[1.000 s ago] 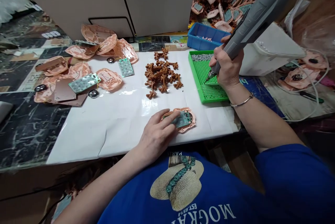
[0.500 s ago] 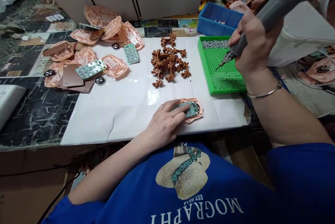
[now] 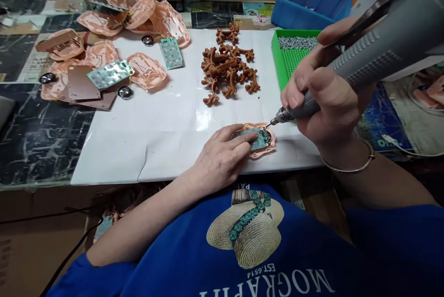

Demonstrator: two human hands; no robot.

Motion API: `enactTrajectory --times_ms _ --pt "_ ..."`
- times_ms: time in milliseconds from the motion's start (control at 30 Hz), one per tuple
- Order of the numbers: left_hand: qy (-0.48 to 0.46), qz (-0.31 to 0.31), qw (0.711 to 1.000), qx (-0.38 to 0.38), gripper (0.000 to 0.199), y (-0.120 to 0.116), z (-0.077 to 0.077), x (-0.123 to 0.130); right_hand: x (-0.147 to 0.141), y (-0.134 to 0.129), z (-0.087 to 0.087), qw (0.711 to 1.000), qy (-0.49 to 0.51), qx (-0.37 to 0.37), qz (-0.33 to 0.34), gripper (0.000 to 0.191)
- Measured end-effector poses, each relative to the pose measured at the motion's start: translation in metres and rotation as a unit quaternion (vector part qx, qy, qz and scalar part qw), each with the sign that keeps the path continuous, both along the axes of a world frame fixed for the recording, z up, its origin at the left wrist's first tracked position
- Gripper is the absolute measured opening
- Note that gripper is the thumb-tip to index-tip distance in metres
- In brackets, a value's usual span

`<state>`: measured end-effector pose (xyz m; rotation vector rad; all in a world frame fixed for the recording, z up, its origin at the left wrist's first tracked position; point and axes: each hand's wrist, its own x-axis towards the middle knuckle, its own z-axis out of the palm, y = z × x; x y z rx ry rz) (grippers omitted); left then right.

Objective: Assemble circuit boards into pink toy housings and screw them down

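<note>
My right hand (image 3: 329, 89) is wrapped around a grey electric screwdriver (image 3: 360, 52), its thin bit slanting down to the left. The bit's tip is at the upper right corner of a green circuit board (image 3: 255, 139). That board lies inside a pink plastic shell (image 3: 268, 149) near the table's front edge. With its fingers on the board and shell, my left hand (image 3: 222, 153) holds them against the white sheet. Part of the shell's left side is hidden under this hand. Whether a screw sits on the bit is too small to tell.
Brown bone-shaped plastic pieces (image 3: 227, 68) are heaped mid-table. Behind my right hand, a green perforated tray (image 3: 287, 58) holds small screws (image 3: 298, 42), with a blue bin (image 3: 308, 3) beyond. Pink shells (image 3: 145, 72), loose boards (image 3: 110, 75) and round speakers (image 3: 125, 92) lie at the left.
My right hand has brought the screwdriver from over the green tray down and left to the circuit board. My left hand keeps its hold on the board and shell. The view has shifted slightly.
</note>
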<state>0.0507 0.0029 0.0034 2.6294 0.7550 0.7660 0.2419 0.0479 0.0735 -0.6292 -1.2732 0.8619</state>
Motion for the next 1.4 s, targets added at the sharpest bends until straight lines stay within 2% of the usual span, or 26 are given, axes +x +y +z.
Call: enactTrajectory --times_ms 333,533,1067,1233,1400 --pt "0.006 0.005 1.0 -0.019 0.012 0.0 -0.001 0.0 0.002 0.002 -0.006 1.0 -0.003 0.003 0.013 0.032" --pt "-0.002 0.005 1.0 -0.011 0.012 0.0 -0.001 0.0 0.001 0.001 -0.005 1.0 0.017 -0.003 0.023 0.037" --pt "-0.007 0.002 1.0 -0.018 0.013 0.0 -0.001 0.0 0.002 0.0 -0.002 0.999 -0.017 -0.035 0.036 0.033" --pt "-0.004 0.004 1.0 -0.021 0.014 0.0 0.0 0.0 0.0 0.0 -0.007 0.999 -0.044 0.005 0.028 0.021" --pt "-0.001 0.007 1.0 -0.001 0.012 0.0 0.0 0.0 0.002 0.003 -0.014 0.998 -0.04 0.01 0.047 0.022"
